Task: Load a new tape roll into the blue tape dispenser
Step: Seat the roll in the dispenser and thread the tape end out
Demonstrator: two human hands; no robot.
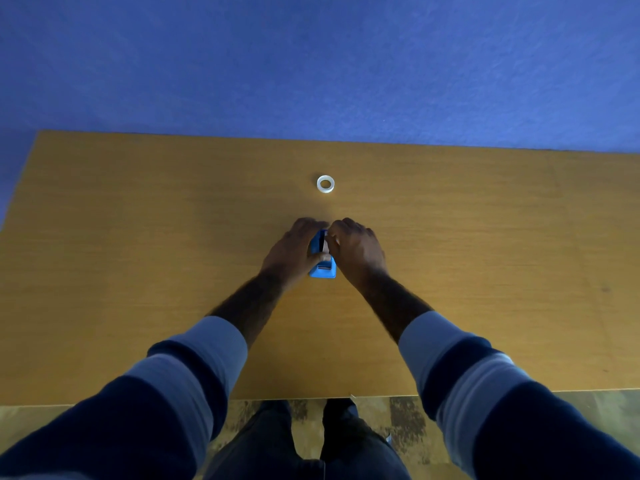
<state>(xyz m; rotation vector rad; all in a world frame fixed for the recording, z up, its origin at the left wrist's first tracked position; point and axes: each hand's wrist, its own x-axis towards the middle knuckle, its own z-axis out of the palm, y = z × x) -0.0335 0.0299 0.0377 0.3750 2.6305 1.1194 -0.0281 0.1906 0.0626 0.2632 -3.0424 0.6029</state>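
The blue tape dispenser (pixel 323 268) stands on the wooden table (pixel 138 254) at its middle, cutter end toward me. My left hand (pixel 292 252) wraps its left side, thumb on the near end. My right hand (pixel 356 251) presses against its right side, with fingertips at the top slot. Both hands hide most of the dispenser's body, so I cannot tell what is inside it. A clear tape roll (pixel 325 183) lies flat on the table, a hand's length beyond the dispenser, touched by neither hand.
The table's far edge (pixel 311 140) meets a blue wall. Its near edge (pixel 311 398) is just above my legs and a patterned floor. Bare wood stretches to both sides of the hands.
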